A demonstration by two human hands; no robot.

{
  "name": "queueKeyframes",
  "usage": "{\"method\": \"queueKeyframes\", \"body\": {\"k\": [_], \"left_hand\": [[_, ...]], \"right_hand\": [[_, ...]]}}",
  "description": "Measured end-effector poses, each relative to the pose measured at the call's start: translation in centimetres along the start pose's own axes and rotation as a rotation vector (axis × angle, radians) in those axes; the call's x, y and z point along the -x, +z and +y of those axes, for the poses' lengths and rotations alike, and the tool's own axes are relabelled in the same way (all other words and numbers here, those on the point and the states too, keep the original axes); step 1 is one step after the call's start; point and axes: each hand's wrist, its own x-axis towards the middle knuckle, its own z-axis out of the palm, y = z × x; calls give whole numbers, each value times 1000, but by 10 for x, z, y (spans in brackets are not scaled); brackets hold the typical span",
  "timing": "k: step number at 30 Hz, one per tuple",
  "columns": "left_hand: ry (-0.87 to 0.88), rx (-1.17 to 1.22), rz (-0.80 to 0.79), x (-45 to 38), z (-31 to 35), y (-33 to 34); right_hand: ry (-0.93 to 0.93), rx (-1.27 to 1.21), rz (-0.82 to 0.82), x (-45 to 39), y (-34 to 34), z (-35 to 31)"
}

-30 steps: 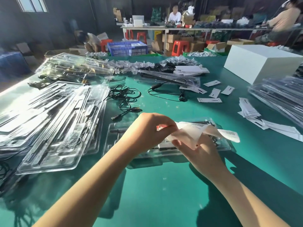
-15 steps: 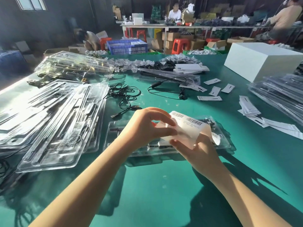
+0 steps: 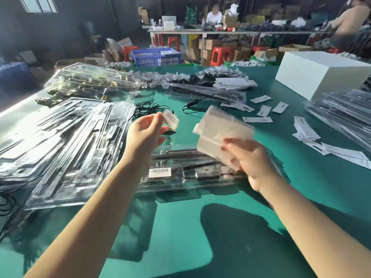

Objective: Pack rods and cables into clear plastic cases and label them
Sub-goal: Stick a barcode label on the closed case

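Observation:
A clear plastic case (image 3: 200,183) with dark rods and a cable lies on the green table in front of me; a barcode label (image 3: 160,172) is stuck on its left part. My left hand (image 3: 144,135) is raised above the case and pinches a small peeled label (image 3: 170,120) at its fingertips. My right hand (image 3: 251,159) holds the blurred white backing sheet (image 3: 218,135) up over the case's right part.
Stacks of clear cases (image 3: 66,149) fill the left side, more (image 3: 341,115) lie at the right. Loose black cables (image 3: 152,109) and label strips (image 3: 259,119) lie behind the case. A white box (image 3: 321,75) stands at the back right. People work at far tables.
Both hands were together peeling a label from its sheet over the case. They have now parted and risen: the left carries the peeled label, the right the backing sheet. The case's barcode label is now uncovered.

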Motion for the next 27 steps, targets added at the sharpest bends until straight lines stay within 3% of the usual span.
{"method": "queueKeyframes", "body": {"k": [3, 5, 7, 10, 13, 17, 21, 27], "left_hand": [[22, 1, 140, -8, -1, -15], [97, -57, 172, -9, -2, -17], [226, -206, 193, -8, -4, -15], [431, -498, 180, -6, -5, -9], [673, -632, 81, 2, -7, 0], [973, -898, 49, 9, -10, 6], [1069, -993, 112, 11, -11, 7], [1171, -1065, 56, 11, -16, 8]], "right_hand": [[349, -269, 250, -44, -9, -35], [413, -461, 260, -64, -13, -53], [453, -425, 237, -66, -5, -66], [292, 40, 121, -47, 24, -65], [103, 182, -123, -18, 54, -56], [136, 104, -105, -3, 70, -50], [223, -56, -43, -4, 66, -42], [232, -134, -90, -5, 56, -39]]}}
